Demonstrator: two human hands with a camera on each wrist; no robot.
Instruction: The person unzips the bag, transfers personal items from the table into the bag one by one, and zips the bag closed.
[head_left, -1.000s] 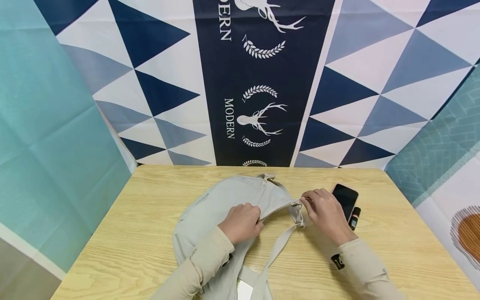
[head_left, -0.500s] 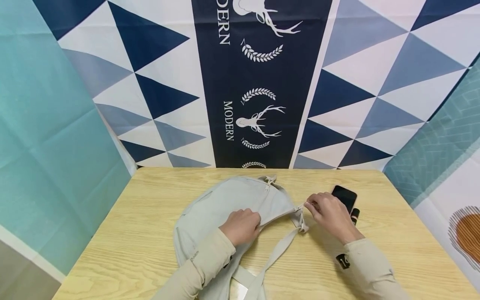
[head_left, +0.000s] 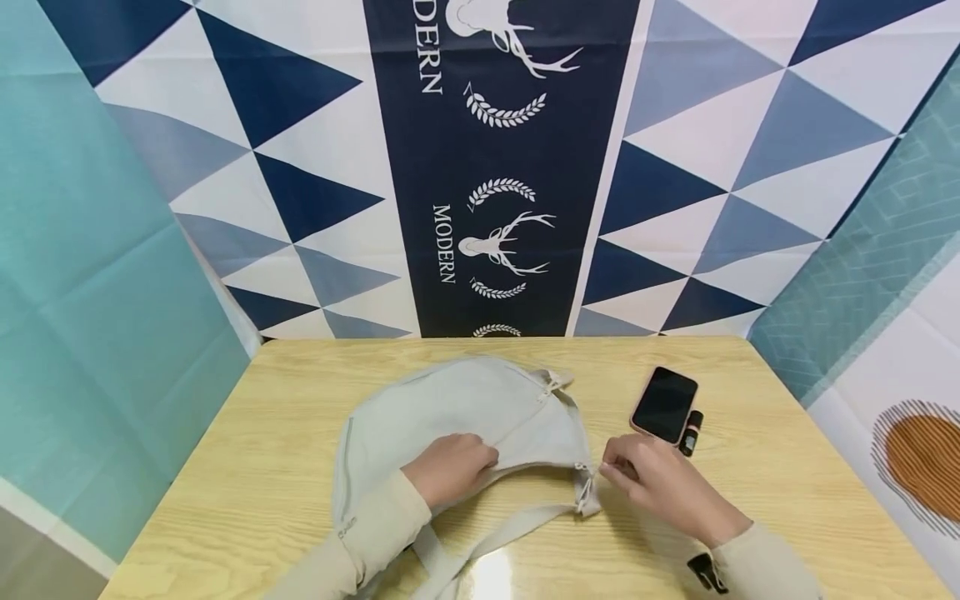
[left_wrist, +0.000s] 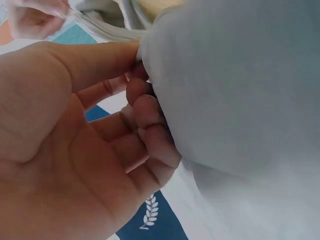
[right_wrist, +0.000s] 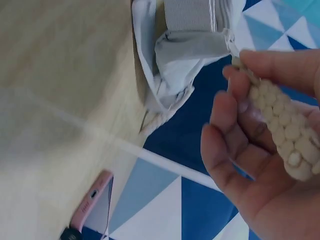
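A light grey fabric bag (head_left: 457,404) lies on the wooden table, its strap (head_left: 517,523) trailing toward the front. My left hand (head_left: 453,467) grips the bag's near edge; in the left wrist view, the thumb and curled fingers pinch the cloth. At the bag's right corner, my right hand (head_left: 667,487) pinches a zipper pull (right_wrist: 236,61) between thumb and forefinger. A bumpy beige charm (right_wrist: 282,127) hangs from that pull and lies across the right palm. Another zipper pull (head_left: 551,385) shows at the bag's upper right. What the bag contains is hidden.
A dark-screened phone (head_left: 665,404) with a pink edge lies just beyond the right hand. Beside it is a small black tube (head_left: 691,433) with a pinkish band. Patterned cloth (head_left: 495,167) hangs behind the table (head_left: 300,367).
The right hand has moved nearer the person with the zipper pull, drawing the bag's right corner along. The left hand has come slightly closer too. More of the phone now shows.
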